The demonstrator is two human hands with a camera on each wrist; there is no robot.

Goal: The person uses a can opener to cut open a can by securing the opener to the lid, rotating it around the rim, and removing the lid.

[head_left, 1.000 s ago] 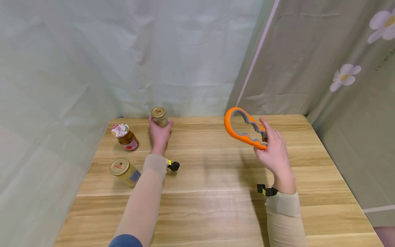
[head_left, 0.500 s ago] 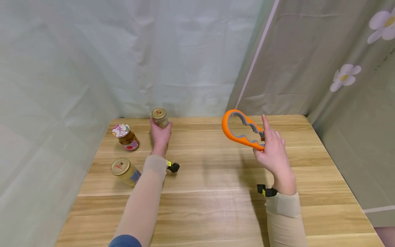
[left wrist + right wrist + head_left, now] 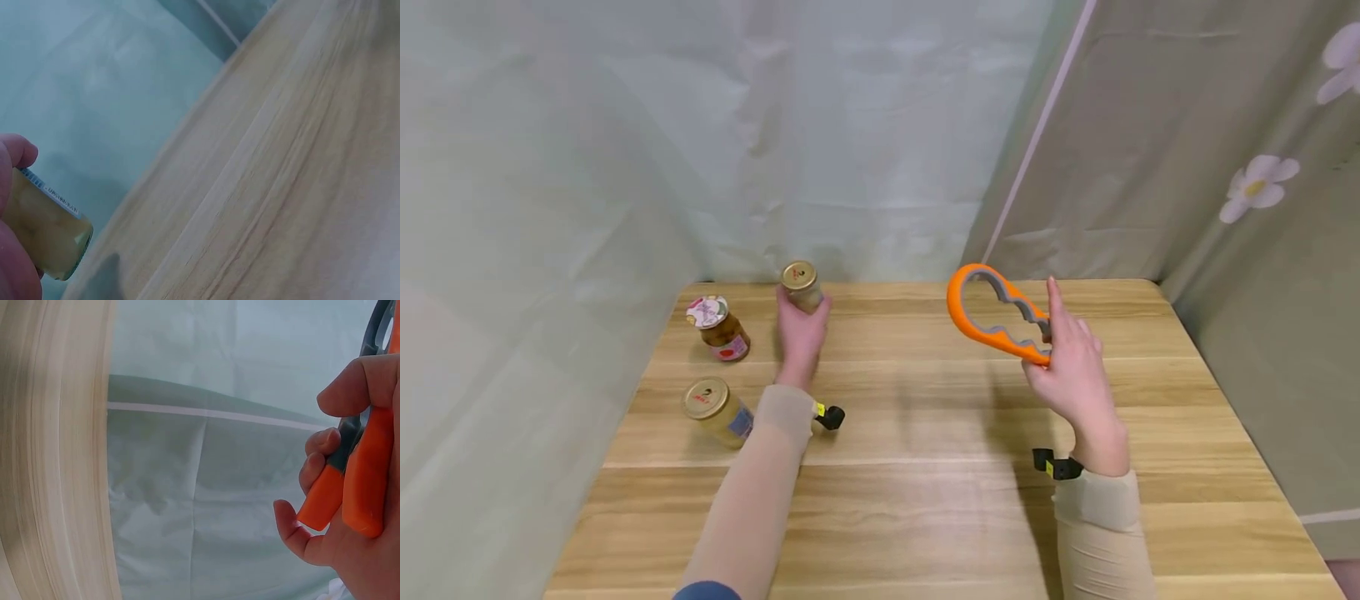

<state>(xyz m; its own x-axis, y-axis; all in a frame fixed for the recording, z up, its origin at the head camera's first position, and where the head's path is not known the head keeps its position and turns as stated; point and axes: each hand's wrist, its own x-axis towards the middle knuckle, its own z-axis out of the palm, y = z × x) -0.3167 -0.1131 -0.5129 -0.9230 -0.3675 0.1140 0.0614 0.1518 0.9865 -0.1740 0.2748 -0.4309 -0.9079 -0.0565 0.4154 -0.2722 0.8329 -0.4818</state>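
At the back left of the table, my left hand [image 3: 802, 337] grips a small glass jar [image 3: 805, 293] with a gold lid. In the left wrist view, the pale contents of this jar [image 3: 50, 231] show through the glass, and its base is close to the table edge. Over the right side, my right hand [image 3: 1075, 371] holds an orange jar opener [image 3: 966, 321] with a grey wavy inner edge, its index finger pointing up. The right wrist view shows both orange handles [image 3: 369, 475] against the palm, between thumb and fingers.
To the left stand a jar of brown contents with a patterned lid [image 3: 726, 335] and a larger gold-lidded jar [image 3: 718, 412], beside the left forearm. The wooden table [image 3: 910, 500] meets a pale curtain [image 3: 887, 150] at the back.
The head view has shifted slightly, so everything sits a little further right. My right index finger has straightened upward. My left hand keeps its grip on the jar.
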